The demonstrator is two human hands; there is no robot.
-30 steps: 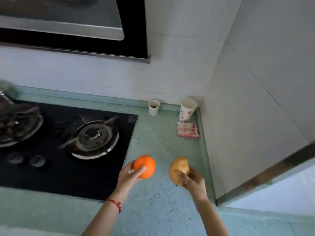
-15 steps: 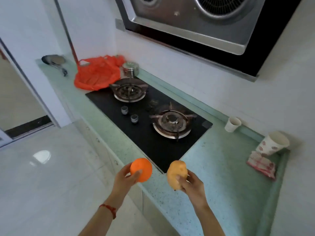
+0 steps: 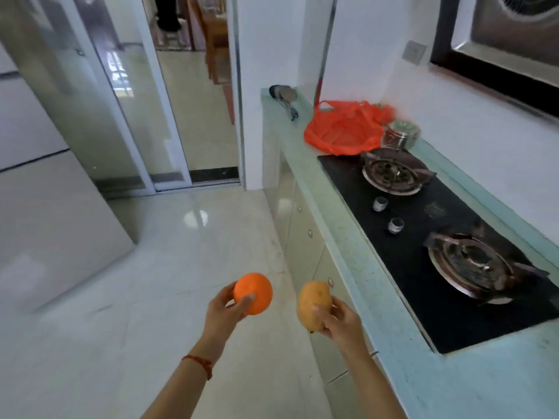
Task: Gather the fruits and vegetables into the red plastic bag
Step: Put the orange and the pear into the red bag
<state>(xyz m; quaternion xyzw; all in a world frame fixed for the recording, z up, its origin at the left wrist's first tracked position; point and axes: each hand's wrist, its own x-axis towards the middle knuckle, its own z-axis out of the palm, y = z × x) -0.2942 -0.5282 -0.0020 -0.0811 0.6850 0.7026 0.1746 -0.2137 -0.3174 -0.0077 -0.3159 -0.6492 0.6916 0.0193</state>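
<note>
My left hand grips a round orange and holds it over the floor, in front of the counter. My right hand grips a yellow-brown potato just off the counter's front edge. The red plastic bag lies crumpled and open on the far end of the pale green counter, beyond the stove and well away from both hands.
A black two-burner gas stove fills the counter between me and the bag. A metal lidded pot stands beside the bag, and a dark utensil lies at the counter's far end. Glass sliding doors and tiled floor are on the left.
The view has swung left along the counter, so the cups and cloth at the right end are out of sight. Both hands keep their fruit and now hang over the floor beside the counter.
</note>
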